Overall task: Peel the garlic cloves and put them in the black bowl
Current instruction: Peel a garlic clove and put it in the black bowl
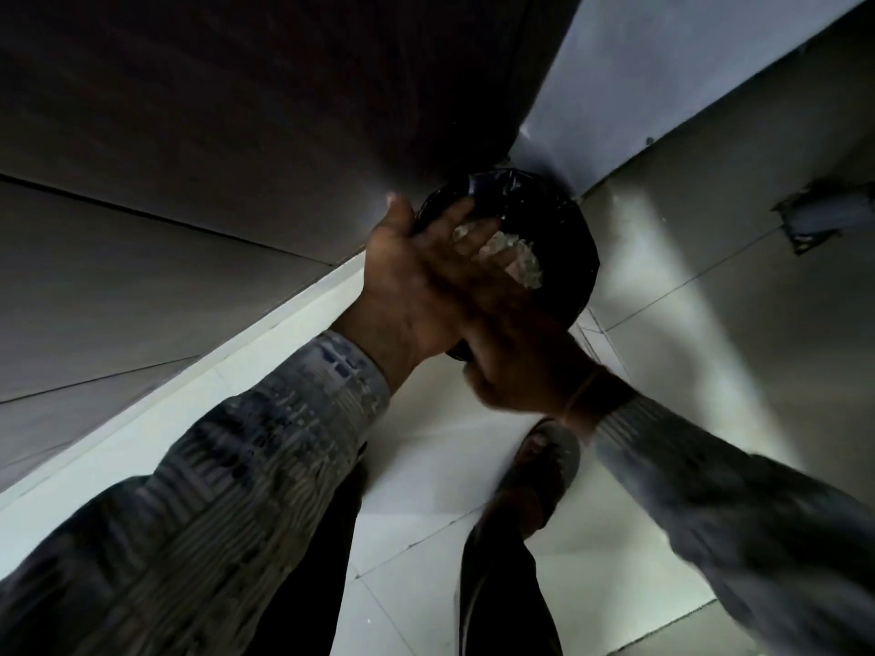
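Observation:
My left hand (412,286) is stretched flat over a round black bin lined with a shiny black plastic bag (558,220), which stands on the floor in a corner. Its thumb points up and its fingers are straight. My right hand (516,366) lies against the left one from below and to the right; it is motion-blurred, with its fingers extended. Pale, papery garlic skins (513,258) cling to the fingertips above the bin's opening. No garlic cloves and no black bowl are in view.
A dark cabinet front (236,134) fills the left and top. A grey wall (663,87) meets it behind the bin. The floor is pale tile (426,466). My sandalled foot (544,466) stands just below the hands. A small metal fitting (814,220) lies at the right.

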`<action>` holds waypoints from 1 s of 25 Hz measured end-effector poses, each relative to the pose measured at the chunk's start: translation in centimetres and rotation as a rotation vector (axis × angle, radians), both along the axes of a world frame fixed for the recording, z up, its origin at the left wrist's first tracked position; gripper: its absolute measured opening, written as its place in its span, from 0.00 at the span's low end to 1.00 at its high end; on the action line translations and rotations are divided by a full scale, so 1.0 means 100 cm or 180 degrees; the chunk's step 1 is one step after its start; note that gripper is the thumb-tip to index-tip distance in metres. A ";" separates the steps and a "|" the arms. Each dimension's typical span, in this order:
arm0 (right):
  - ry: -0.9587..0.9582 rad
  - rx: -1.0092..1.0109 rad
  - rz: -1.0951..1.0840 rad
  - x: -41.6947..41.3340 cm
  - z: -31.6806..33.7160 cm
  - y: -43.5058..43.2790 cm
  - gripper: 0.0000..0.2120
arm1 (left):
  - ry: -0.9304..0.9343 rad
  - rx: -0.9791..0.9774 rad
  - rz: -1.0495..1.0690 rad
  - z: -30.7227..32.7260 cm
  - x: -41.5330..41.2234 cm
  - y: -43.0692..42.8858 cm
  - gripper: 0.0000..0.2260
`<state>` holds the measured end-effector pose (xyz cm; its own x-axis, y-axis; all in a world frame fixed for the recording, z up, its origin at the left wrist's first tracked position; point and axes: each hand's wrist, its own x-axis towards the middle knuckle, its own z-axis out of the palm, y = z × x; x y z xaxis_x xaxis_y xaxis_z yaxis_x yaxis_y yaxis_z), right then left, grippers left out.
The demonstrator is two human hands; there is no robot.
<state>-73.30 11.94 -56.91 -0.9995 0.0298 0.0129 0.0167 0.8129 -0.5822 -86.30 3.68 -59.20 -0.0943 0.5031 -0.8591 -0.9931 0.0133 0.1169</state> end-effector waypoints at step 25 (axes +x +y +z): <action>-0.1618 -0.2570 -0.2438 -0.013 0.182 0.016 0.44 | 0.2342 -0.0706 -0.1343 0.249 0.022 0.010 0.18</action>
